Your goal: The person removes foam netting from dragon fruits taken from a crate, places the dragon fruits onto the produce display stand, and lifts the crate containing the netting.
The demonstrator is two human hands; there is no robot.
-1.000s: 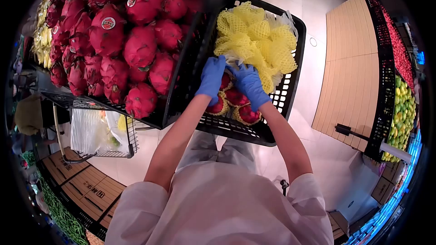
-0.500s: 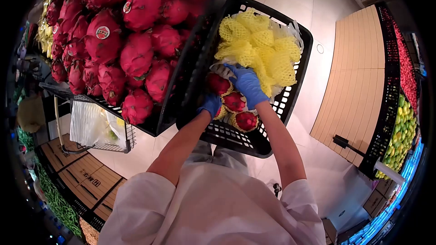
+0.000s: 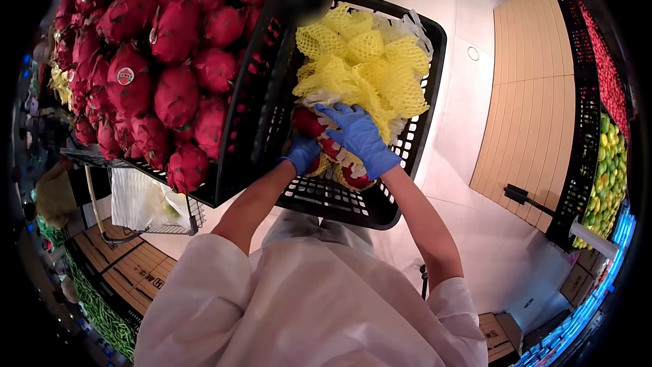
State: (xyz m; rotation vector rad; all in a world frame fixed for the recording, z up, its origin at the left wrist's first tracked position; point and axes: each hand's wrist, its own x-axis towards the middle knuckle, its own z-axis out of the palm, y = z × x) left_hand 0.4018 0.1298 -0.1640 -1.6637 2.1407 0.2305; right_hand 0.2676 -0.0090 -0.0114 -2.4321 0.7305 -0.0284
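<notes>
Gloved in blue, my left hand (image 3: pixel 301 155) curls against a red fruit (image 3: pixel 314 162) on the left side of a black crate (image 3: pixel 392 216). Its fingertips are partly hidden. My right hand (image 3: pixel 360 137), also in a blue glove, lies over the fruit cluster with its fingers stretched out and apart. Another dark red fruit (image 3: pixel 307 122) shows above my left hand, and one more red fruit (image 3: pixel 356 177) peeks out below my right palm. Pale netting partly wraps the fruit. Crumpled yellow foam nets (image 3: pixel 370 61) fill the far part of the crate.
A black display bin (image 3: pixel 234 143) of dragon fruit (image 3: pixel 176 98) stands close on the left. Below it are plastic bags (image 3: pixel 146 197) in a wire cart. A wooden-sided stand (image 3: pixel 526 102) with green-yellow fruit (image 3: pixel 608 177) is at right. A blurred dark object covers the bin's top corner.
The view has shifted, so the crate sits further left. My right hand has spread over the fruit and now covers more of it. My left hand stays beside the fruit.
</notes>
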